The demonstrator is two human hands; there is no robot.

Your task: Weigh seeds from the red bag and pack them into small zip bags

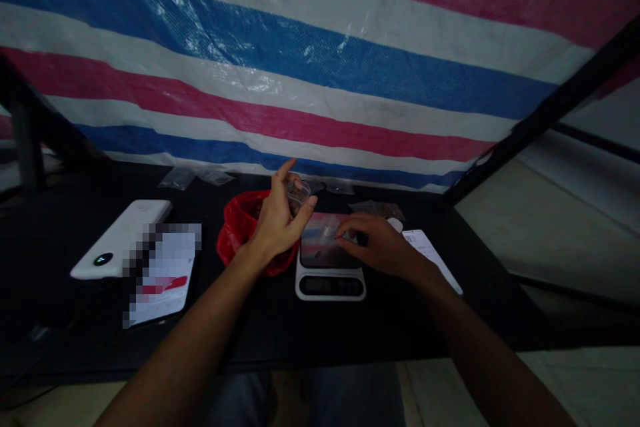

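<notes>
On the black desk [100, 340], a white digital scale [330, 287] within reach of both hands, display facing near for reading, a red plastic bag [240, 227] just left, right fingers [345, 227] curled onto a clear packet [327, 230] on the scale, grip unclear, left fingers [286, 172] pinched around a small clear bag [297, 195] of brown bits.

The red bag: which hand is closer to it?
Left. The left hand is against the right side of the red plastic bag; the right hand is farther right, above the kitchen scale.

A striped red, white and blue tarp [280, 60] is hanging behind a black table [60, 340], above a pale floor [575, 380].
</notes>
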